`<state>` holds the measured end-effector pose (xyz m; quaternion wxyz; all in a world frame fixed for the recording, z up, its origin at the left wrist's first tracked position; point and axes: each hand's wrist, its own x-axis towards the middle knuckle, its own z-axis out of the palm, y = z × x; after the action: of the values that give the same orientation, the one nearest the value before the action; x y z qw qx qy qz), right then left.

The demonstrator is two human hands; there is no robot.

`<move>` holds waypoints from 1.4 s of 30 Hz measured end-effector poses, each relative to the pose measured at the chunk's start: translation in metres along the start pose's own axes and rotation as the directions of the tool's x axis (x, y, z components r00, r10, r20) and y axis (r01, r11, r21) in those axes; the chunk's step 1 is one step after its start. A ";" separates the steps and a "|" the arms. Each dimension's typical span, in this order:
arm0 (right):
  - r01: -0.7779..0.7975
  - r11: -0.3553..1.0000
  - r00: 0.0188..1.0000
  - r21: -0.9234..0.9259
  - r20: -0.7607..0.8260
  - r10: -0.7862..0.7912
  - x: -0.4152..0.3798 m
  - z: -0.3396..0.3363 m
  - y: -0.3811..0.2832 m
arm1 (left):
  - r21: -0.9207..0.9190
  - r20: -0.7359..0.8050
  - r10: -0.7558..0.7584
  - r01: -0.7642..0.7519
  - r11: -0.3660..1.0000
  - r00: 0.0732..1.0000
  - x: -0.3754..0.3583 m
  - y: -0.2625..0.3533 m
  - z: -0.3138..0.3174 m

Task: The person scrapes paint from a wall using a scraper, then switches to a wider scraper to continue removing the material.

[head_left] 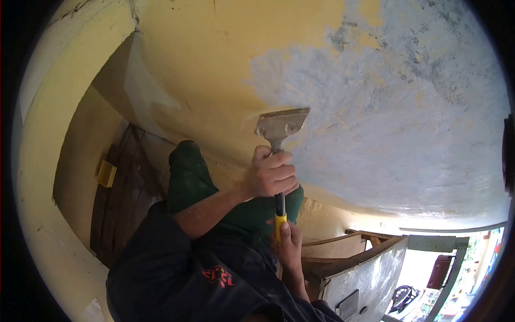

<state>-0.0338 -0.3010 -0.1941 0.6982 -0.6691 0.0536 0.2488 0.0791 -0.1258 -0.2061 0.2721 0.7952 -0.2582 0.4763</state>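
A long-handled scraper with a wide metal head (281, 123) rests its blade edge against the wall (348, 118), at the border between yellow paint and a bare grey patch. Just below the head, my left hand (271, 174) is closed around the shaft. Lower down, my right hand (288, 244) grips the scraper's yellow handle (280, 221), its thumb lying along it. Between the two hands a short length of dark shaft shows. Yellow flecks and darker spots remain scattered over the grey area.
My knees in green trousers (188, 172) are bent close to the wall. At left, a yellow box-like object (106, 174) sits on dark wooden boards (126, 209) beyond a curved yellow edge. A worn wooden cabinet (365, 273) stands at lower right, near a bright opening.
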 end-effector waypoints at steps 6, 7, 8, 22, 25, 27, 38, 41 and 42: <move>-0.082 0.997 0.996 0.008 0.032 0.081 -0.003 -0.007 0.011 | 0.038 -0.015 0.020 -0.020 0.999 1.000 -0.009 -0.006 0.006; -0.095 0.995 0.995 0.006 0.023 0.095 -0.006 -0.005 0.011 | 0.009 -0.031 -0.003 0.003 1.000 1.000 -0.009 -0.004 0.005; -0.070 0.998 0.997 0.001 0.012 0.070 -0.006 -0.003 0.009 | 0.002 -0.027 -0.010 0.010 1.000 1.000 -0.010 0.000 0.004; -0.089 0.996 0.996 0.013 -0.002 0.089 -0.003 -0.013 0.019 | 0.029 0.059 -0.008 0.006 1.000 0.998 -0.019 0.005 0.008; -0.042 0.994 0.999 -0.101 -0.026 0.040 0.002 -0.009 0.017 | 0.025 0.015 -0.026 0.025 0.999 1.000 -0.020 -0.001 0.011; -0.001 0.996 1.000 -0.091 -0.021 -0.001 0.005 0.003 0.007 | 0.028 0.000 -0.025 0.025 0.999 1.000 -0.013 -0.007 0.005; -0.019 0.997 0.999 -0.072 -0.044 0.016 0.000 0.000 0.022 | 0.040 -0.013 0.035 -0.035 0.999 0.999 -0.019 -0.009 0.005; -0.055 0.998 0.998 -0.033 -0.008 0.055 -0.002 -0.010 0.027 | 0.052 -0.008 -0.012 0.012 0.999 1.000 -0.028 -0.002 0.010; -0.100 0.995 0.995 -0.027 -0.005 0.100 0.000 -0.011 0.024 | 0.058 0.002 -0.006 0.006 0.998 1.000 -0.026 -0.002 0.009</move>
<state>-0.0410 -0.3121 -0.2164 0.6756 -0.6755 0.0850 0.2829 0.0757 -0.1265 -0.2340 0.2503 0.8039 -0.2423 0.4821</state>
